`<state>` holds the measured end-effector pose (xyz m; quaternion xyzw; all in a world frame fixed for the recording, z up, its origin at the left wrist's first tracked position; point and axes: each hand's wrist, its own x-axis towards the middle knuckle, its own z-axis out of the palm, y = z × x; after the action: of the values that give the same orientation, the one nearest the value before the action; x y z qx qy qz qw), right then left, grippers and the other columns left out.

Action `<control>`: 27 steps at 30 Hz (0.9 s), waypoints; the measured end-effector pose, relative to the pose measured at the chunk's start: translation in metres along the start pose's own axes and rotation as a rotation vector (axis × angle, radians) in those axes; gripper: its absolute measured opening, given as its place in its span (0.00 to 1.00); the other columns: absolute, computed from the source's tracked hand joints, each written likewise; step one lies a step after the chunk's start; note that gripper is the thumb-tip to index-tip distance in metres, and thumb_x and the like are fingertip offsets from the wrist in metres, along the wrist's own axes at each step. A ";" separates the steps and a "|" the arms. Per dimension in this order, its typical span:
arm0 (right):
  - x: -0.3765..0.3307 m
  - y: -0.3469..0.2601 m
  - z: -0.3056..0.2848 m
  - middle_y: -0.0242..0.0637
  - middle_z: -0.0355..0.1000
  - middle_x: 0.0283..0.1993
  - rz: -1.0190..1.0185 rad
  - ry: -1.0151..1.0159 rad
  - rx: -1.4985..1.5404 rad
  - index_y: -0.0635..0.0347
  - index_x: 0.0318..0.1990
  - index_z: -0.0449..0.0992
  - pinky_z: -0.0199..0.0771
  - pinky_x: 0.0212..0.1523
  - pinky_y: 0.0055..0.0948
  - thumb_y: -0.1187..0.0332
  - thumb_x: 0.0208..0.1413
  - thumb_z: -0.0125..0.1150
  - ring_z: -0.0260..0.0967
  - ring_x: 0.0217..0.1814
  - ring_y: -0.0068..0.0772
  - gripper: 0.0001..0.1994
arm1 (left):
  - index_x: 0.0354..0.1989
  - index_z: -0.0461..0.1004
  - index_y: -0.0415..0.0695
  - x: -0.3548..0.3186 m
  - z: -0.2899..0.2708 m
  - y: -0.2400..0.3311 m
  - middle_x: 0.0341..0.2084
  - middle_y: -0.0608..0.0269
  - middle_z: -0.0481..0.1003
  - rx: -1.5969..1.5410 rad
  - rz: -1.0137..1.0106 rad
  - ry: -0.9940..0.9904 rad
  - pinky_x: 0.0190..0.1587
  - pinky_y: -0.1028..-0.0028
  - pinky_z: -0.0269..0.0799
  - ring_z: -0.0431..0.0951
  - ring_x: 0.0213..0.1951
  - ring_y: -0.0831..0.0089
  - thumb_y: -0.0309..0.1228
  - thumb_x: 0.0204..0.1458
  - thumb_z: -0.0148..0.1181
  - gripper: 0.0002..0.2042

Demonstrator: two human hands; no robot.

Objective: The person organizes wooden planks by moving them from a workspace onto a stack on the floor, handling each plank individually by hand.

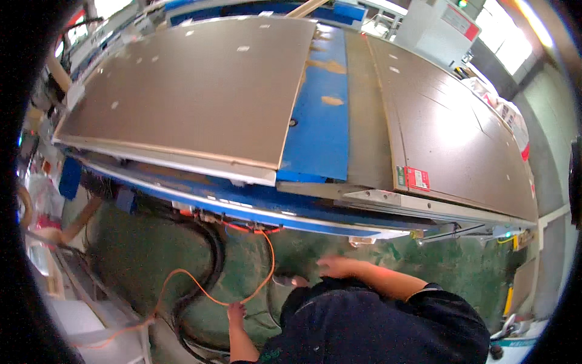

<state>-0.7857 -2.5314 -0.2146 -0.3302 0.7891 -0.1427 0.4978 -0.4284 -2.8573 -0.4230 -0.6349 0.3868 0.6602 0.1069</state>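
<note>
My left hand (237, 310) is closed around a thin orange hose (265, 283) low in the view. From there the hose runs up to the underside of a large blue machine table (315, 206) and also loops away to the left. My right hand (333, 266) hovers in front of my body, over the floor and short of the table edge. It is blurred, and its fingers do not show clearly; no object is visible in it. Two large brown panels lie on the table, a left panel (200, 91) and a right panel (454, 121).
Thick black hoses (213, 258) hang under the table and trail across the green floor (151, 242). Red and green labels (417, 178) sit on the right panel's near corner. Sawdust (330, 65) lies between the panels. A white cabinet (436, 30) stands behind.
</note>
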 end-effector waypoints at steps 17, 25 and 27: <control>-0.153 0.319 0.164 0.43 0.76 0.41 0.394 0.673 0.891 0.55 0.41 0.78 0.71 0.47 0.40 0.55 0.48 0.60 0.72 0.46 0.45 0.17 | 0.30 0.67 0.44 -0.091 0.168 -0.068 0.26 0.62 0.67 1.241 0.540 -0.347 0.27 0.67 0.65 0.68 0.26 0.65 0.33 0.55 0.50 0.07; -0.278 0.463 0.375 0.47 0.74 0.48 0.818 0.623 0.966 0.58 0.46 0.77 0.69 0.48 0.43 0.56 0.49 0.58 0.70 0.50 0.50 0.20 | 0.34 0.67 0.44 -0.134 0.364 -0.117 0.34 0.62 0.68 1.960 0.994 -0.709 0.32 0.65 0.65 0.69 0.31 0.63 0.33 0.54 0.50 0.07; -0.309 0.509 0.434 0.47 0.73 0.49 0.892 0.640 0.988 0.58 0.46 0.77 0.70 0.48 0.42 0.57 0.49 0.58 0.70 0.50 0.50 0.19 | 0.35 0.69 0.42 -0.123 0.414 -0.112 0.37 0.61 0.69 2.207 1.264 -0.780 0.32 0.64 0.66 0.70 0.32 0.62 0.32 0.54 0.50 0.06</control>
<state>-0.5084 -1.9042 -0.4842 0.3424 0.7988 -0.3547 0.3449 -0.6491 -2.4704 -0.3950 0.3012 0.8867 0.0757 0.3426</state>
